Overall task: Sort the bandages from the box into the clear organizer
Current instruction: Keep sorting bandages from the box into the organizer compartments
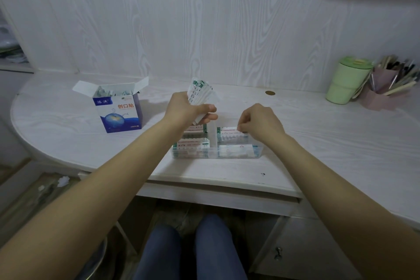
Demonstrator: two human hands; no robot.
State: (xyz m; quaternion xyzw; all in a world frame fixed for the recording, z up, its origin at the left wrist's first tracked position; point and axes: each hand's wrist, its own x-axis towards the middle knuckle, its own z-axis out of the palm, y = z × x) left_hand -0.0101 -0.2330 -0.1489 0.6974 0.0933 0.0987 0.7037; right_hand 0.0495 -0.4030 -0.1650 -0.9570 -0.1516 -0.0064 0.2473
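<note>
A home study corner: a white wood-grain desk (318, 134) with a rounded end stands against matching panelled walls (204, 18). Well to the right of the fingers, a green lidded cup (346, 79) sits just beside a pink holder crammed with pens and brushes (391, 82). Below the desktop, 1 cabinet door with a small metal knob (277, 253) faces the seated person's knees (188, 245), clad in blue jeans.

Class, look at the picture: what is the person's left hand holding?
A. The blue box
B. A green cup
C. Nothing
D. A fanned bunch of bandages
D: the left hand grips a fanned bunch of bandages above the clear organizer.
</note>
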